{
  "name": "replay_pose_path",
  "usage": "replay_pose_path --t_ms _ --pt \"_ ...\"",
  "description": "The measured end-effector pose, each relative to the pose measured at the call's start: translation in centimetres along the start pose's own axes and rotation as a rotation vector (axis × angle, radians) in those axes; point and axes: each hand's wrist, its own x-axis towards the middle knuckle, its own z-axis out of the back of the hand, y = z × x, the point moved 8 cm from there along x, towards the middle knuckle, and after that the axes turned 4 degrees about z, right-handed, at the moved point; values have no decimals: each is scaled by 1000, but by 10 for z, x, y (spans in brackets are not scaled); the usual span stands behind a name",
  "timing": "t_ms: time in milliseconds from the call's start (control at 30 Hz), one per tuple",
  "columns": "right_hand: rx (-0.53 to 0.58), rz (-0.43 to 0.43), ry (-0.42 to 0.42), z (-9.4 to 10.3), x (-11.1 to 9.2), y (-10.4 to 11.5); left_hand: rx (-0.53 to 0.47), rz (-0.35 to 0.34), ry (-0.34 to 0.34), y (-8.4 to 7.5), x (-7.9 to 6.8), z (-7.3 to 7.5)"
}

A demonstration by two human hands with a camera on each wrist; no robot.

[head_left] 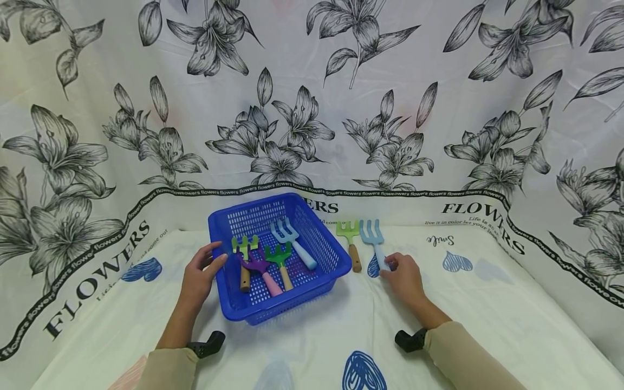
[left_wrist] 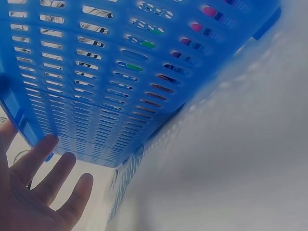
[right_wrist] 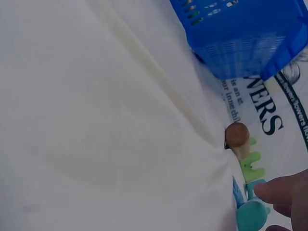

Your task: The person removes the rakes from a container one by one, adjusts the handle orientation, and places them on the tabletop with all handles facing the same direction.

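Note:
A light blue hand fork lies at the right, tines pointing away. My right hand pinches the end of its handle, thumb on the near side. In the right wrist view the fingers reach round the blue handle end. Left of it lies a green hand fork with a brown handle. My left hand is at the left rim of the blue plastic basket, fingers extended and spread. The left wrist view shows its fingertips beside the basket's slotted wall.
Inside the basket lie a yellow-green fork, a purple fork with a pink handle, a green fork and another light blue fork. A flower-printed curtain rises behind the white cloth-covered table.

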Motion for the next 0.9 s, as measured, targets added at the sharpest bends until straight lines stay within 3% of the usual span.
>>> replay_pose_path --t_ms 167,433,900 --pt "2 7 -9 3 3 10 7 3 0 -1 0 0" --pt "132 58 -43 9 10 42 19 11 -12 1 -1 1" --pt "283 269 -80 9 -5 111 14 7 0 2 1 0"
